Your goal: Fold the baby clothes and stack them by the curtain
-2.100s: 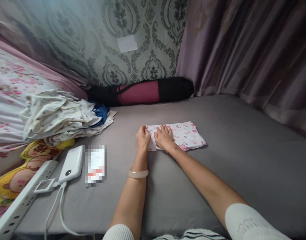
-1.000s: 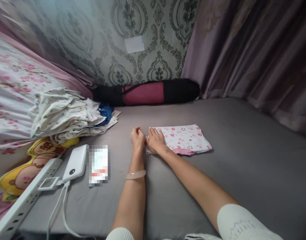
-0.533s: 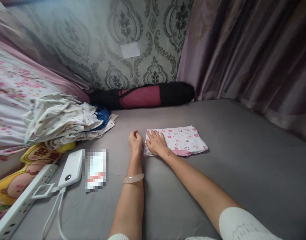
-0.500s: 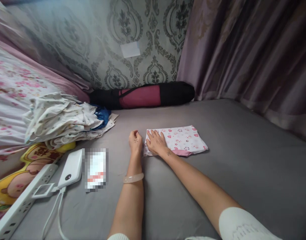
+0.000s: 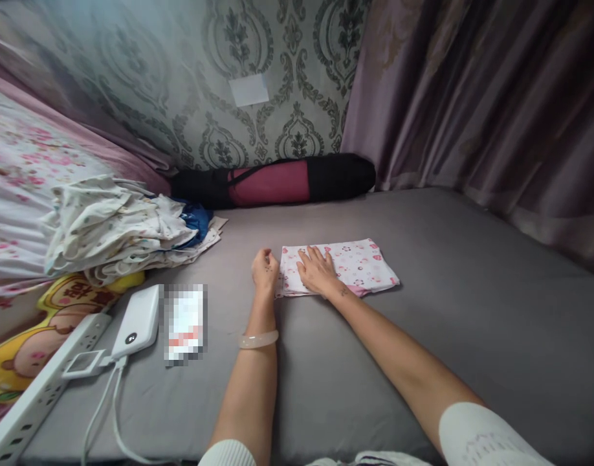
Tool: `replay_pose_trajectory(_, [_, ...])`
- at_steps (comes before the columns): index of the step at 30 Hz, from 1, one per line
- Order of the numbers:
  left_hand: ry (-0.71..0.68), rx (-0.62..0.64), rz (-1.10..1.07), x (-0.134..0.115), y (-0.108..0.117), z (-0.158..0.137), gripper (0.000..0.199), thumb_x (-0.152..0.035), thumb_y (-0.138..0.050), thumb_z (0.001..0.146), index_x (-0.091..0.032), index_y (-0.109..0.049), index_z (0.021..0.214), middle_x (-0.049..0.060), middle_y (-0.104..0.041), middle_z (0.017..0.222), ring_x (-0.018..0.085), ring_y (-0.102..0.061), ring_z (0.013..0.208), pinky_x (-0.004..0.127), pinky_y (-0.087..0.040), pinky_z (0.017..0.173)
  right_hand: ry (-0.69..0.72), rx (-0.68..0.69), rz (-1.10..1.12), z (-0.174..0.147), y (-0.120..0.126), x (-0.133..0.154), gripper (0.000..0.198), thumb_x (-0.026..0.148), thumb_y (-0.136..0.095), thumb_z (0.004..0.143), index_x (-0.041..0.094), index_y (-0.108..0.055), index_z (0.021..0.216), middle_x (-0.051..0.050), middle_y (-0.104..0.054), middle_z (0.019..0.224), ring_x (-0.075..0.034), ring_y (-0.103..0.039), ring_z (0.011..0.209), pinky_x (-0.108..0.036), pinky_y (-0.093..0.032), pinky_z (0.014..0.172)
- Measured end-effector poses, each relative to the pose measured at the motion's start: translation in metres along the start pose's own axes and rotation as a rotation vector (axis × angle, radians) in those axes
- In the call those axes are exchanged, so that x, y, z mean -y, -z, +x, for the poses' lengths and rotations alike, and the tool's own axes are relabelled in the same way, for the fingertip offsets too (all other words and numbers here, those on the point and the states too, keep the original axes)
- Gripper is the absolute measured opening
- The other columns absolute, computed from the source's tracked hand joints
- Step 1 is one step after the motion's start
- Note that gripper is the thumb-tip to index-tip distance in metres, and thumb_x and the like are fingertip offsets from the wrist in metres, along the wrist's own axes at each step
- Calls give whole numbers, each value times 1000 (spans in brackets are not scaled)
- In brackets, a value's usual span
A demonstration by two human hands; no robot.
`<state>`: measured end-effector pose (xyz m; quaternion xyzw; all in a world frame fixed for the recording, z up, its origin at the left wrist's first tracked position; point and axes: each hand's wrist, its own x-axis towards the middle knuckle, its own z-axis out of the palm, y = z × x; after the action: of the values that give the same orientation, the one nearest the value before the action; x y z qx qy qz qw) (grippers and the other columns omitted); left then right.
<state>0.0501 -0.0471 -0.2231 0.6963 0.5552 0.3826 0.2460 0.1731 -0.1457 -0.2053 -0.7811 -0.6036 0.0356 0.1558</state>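
A folded white cloth (image 5: 362, 262) printed with pink hearts and small flowers lies flat on the grey bed sheet (image 5: 345, 362). A plain pink part shows along its near edge. My right hand (image 5: 318, 270) rests palm down on the left half of the cloth, fingers spread. Just beside the cloth's left edge, my left hand (image 5: 265, 270) stands on its side with the fingers curled in. I see nothing in that curled hand, though part of its fingers is turned away. Whether it touches the cloth's edge I cannot tell.
On the left sit a heap of patterned clothes (image 5: 117, 223), a yellow cushion (image 5: 22, 366), a white power strip (image 5: 39, 395), a white power bank (image 5: 138, 320) with cables, and a blurred-out item (image 5: 185, 323). A black and maroon long bag (image 5: 270, 182) lies along the wall.
My right hand has slid a little to the right over the cloth, still flat. My left hand stays curled by the left edge. The view has shifted slightly.
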Motion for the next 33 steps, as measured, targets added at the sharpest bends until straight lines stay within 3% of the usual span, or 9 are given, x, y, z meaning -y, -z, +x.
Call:
replay_pose_trajectory(8, [-171,40,156,-7,-4,-6,31,-18,-48,82,-13,-66,107,14,-69,105,24,-63,102,37,-45,95,-2,-12,-28,0,-6,0,51,38,-28,98,17,-43,143,-15,-35,152,-28,-26,141,-52,-12,112])
replay_pose_trajectory(17, [-304,135,242,-20,-8,-19,29,-17,-48,84,-17,-64,107,11,-68,114,24,-58,112,38,-42,100,-80,21,-4,-5,8,-20,52,38,-25,99,16,-41,144,-15,-32,153,-29,-23,143,-52,-12,113])
replay_pose_trajectory(25, [-401,268,340,-41,-11,-39,29,-17,-47,87,-19,-59,113,10,-62,127,26,-46,130,42,-34,107,-68,-26,-71,-12,3,-33,53,38,-26,99,15,-40,145,-15,-32,154,-27,-22,142,-50,-9,114])
replay_pose_trajectory(33, [-419,352,397,-48,-10,-45,28,-16,-43,91,-19,-56,116,11,-59,130,25,-45,131,45,-34,106,-75,18,-41,-10,7,-34,53,37,-25,99,15,-39,146,-14,-32,154,-27,-22,143,-50,-11,114])
